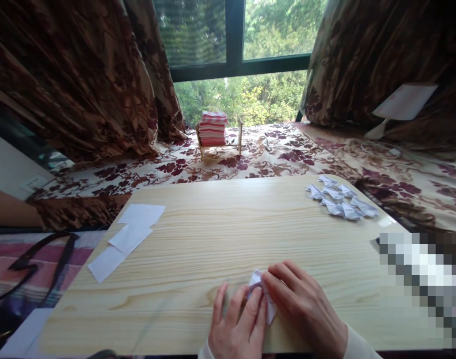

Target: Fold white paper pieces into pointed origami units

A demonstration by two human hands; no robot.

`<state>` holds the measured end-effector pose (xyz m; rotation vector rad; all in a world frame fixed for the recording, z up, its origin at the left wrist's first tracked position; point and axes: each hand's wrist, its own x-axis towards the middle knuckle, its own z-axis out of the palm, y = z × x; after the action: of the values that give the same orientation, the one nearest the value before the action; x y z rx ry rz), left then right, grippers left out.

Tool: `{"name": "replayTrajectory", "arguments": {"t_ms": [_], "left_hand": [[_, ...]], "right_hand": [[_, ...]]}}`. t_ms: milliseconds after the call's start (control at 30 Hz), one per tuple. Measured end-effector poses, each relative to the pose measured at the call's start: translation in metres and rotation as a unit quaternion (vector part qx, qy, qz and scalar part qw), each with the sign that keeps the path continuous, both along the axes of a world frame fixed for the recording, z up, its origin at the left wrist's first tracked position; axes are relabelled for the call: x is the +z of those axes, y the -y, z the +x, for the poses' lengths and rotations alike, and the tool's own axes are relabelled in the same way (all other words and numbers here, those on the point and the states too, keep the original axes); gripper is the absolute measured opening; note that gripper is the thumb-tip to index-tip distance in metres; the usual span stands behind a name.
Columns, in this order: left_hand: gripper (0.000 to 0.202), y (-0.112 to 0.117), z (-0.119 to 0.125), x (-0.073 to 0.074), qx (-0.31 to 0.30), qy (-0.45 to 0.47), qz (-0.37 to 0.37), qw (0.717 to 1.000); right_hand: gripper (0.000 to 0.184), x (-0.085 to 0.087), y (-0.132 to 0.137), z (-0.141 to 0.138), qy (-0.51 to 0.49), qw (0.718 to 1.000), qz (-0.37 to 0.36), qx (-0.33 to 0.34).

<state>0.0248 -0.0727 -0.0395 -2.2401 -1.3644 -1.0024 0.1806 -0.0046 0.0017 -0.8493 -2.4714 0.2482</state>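
A small piece of folded white paper (258, 282) lies on the light wooden table (220, 234) near its front edge. My left hand (237, 326) rests on it from the left, fingers stretched flat and pressing down. My right hand (305, 306) covers its right side, fingers bent and pressing on the paper. Most of the paper is hidden under the two hands.
A pile of several folded white paper pieces (342, 202) sits at the table's far right. Flat white sheets (126, 239) lie at the left edge. A small wooden rack with a red-and-white stack (213, 130) stands on the flowered cloth by the window. A black strap (41, 259) lies at left.
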Motion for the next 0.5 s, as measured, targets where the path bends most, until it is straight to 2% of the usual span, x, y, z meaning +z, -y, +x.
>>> {"name": "replayTrajectory", "arguments": {"t_ms": [300,400,500], "left_hand": [[0.030,-0.002,0.008,-0.012,0.037,0.018,0.071,0.997],[0.032,-0.001,0.009,-0.014,0.036,0.033,0.074,0.996],[0.042,0.002,0.007,-0.015,0.017,0.043,0.061,0.997]], "right_hand": [[0.021,-0.012,0.001,-0.001,-0.029,0.999,0.016,-0.021],[0.019,-0.014,0.003,-0.001,-0.030,0.999,0.018,-0.034],[0.019,-0.014,0.005,-0.002,-0.036,0.998,0.029,-0.040]]}}
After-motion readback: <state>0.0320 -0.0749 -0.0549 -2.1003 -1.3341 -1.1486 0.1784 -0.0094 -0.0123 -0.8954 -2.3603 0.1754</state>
